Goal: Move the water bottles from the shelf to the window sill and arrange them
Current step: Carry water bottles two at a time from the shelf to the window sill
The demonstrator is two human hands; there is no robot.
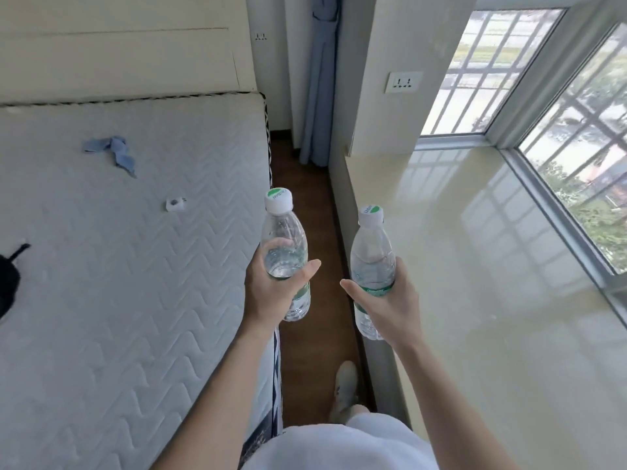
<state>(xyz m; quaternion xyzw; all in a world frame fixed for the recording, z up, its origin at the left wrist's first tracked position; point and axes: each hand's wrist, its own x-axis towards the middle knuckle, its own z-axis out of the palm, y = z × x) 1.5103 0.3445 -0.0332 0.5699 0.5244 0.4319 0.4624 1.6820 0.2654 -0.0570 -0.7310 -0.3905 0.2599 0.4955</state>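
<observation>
Left hand gripping one clear water bottle upright above mattress edge; right hand gripping second water bottle upright beside window sill near edge.

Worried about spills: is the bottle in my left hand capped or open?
Capped. A white cap with a green top sits on the neck of the left bottle, which the left hand grips roughly upright.

Left hand grips bottle; right hand grips second bottle; sill beside.
</observation>
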